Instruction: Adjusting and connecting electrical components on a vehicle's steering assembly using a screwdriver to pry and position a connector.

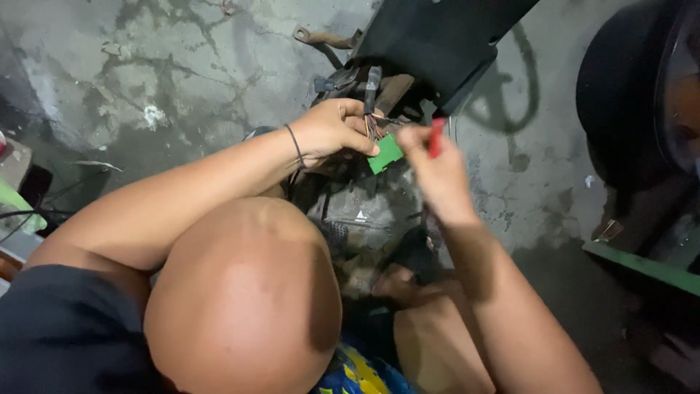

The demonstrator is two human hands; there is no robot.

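My left hand (332, 130) grips a bundle of coloured wires (372, 125) that ends in a green plastic connector (385, 154). The wires run up into the dark underside of a black vehicle body (437, 40). My right hand (432, 166), blurred by motion, holds a thin red-handled tool (436, 136) right beside the green connector. A dark band circles my left wrist. My bare knees fill the lower middle of the head view.
Cracked grey concrete floor (182, 73) lies all around. A rusty metal bracket (321, 36) sticks out by the vehicle. A black tyre (620, 95) stands at the right, with a green bar (642, 266) below it. Clutter sits at the left edge.
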